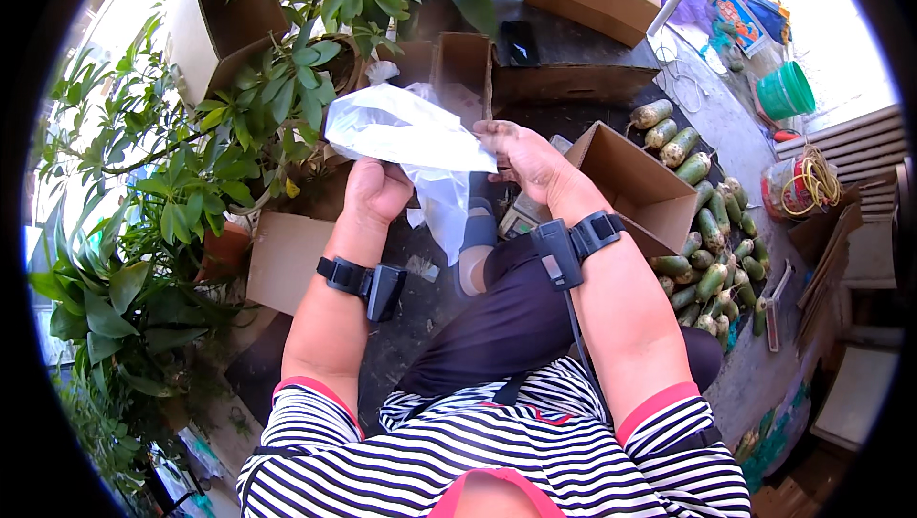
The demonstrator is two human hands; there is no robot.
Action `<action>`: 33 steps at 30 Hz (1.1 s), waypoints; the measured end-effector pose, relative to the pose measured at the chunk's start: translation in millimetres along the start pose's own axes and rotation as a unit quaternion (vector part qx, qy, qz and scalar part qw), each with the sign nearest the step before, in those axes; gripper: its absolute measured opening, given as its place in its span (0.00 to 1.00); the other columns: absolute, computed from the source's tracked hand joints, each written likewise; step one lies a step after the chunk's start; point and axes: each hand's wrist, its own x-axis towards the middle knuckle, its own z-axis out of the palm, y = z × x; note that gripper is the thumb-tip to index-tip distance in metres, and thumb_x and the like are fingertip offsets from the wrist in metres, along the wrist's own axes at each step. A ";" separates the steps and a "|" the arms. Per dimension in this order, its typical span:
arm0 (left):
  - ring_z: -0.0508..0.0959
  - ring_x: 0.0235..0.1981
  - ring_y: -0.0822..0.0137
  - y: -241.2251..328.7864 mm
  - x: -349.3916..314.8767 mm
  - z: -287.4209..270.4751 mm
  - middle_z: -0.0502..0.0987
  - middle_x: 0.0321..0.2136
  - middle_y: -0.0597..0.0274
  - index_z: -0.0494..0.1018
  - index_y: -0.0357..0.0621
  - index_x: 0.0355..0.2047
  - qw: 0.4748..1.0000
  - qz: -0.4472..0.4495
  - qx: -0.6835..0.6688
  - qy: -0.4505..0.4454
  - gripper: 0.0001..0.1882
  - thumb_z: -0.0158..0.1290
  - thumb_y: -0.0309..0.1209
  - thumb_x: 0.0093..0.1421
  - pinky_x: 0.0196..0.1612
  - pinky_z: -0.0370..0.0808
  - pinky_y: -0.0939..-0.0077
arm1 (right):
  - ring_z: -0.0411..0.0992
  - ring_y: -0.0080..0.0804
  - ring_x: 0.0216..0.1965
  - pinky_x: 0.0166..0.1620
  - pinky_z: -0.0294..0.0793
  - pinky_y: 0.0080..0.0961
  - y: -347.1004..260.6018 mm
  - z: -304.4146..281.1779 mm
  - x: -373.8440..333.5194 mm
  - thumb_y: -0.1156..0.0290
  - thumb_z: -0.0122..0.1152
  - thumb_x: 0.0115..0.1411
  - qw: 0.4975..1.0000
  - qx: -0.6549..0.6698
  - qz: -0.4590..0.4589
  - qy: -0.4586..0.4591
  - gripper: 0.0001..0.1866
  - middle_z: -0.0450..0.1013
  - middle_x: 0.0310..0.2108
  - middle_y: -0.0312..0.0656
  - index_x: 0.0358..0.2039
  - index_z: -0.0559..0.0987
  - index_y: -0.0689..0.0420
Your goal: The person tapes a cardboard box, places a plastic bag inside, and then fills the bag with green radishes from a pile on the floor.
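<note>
A thin white translucent plastic bag [411,131] hangs in front of me, crumpled, with a loose flap falling down its middle. My left hand [377,191] is closed on its lower left edge, fingertips partly hidden behind the plastic. My right hand [528,163] is at the bag's right edge, its fingers stretched toward the left and spread apart. The plastic's corner lies by those fingers; whether they touch it I cannot tell. Beyond the bag stands an open cardboard box [465,64], its lower part covered by the plastic.
Another open box [638,184] stands right of my right hand. Beside it lies a heap of green-and-white radishes [714,279]. Leafy potted plants [181,184] crowd the left, next to a cardboard flap [287,260]. A green bucket [785,90] stands far right.
</note>
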 end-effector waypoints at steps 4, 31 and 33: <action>0.75 0.54 0.58 13.5 -3.8 -3.4 0.75 0.53 0.56 0.65 0.41 0.59 1.000 -0.010 -0.002 0.005 0.18 0.41 0.30 0.71 0.60 0.72 0.57 | 0.70 0.28 0.46 0.46 0.70 0.21 4.2 -2.8 -3.0 0.74 0.61 0.54 0.988 -0.095 -0.063 -0.104 0.32 0.73 0.52 0.40 0.62 0.68 0.59; 0.76 0.43 0.65 -11.2 -30.6 22.4 0.70 0.48 0.53 0.54 0.36 0.64 0.814 0.282 0.507 0.029 0.39 0.61 0.27 0.55 0.43 0.75 0.78 | 0.78 0.36 0.36 0.41 0.80 0.35 -32.0 -45.5 -62.4 0.60 0.59 0.65 0.931 0.298 -0.213 -0.012 0.17 0.78 0.36 0.46 0.43 0.76 0.63; 0.73 0.50 0.63 -12.3 -27.8 46.3 0.67 0.53 0.51 0.49 0.38 0.68 0.758 0.329 0.561 -0.042 0.46 0.62 0.27 0.53 0.49 0.73 0.74 | 0.79 0.39 0.36 0.42 0.81 0.37 -35.4 -73.5 -88.0 0.60 0.58 0.65 0.914 0.341 -0.221 -0.015 0.16 0.78 0.36 0.47 0.44 0.76 0.61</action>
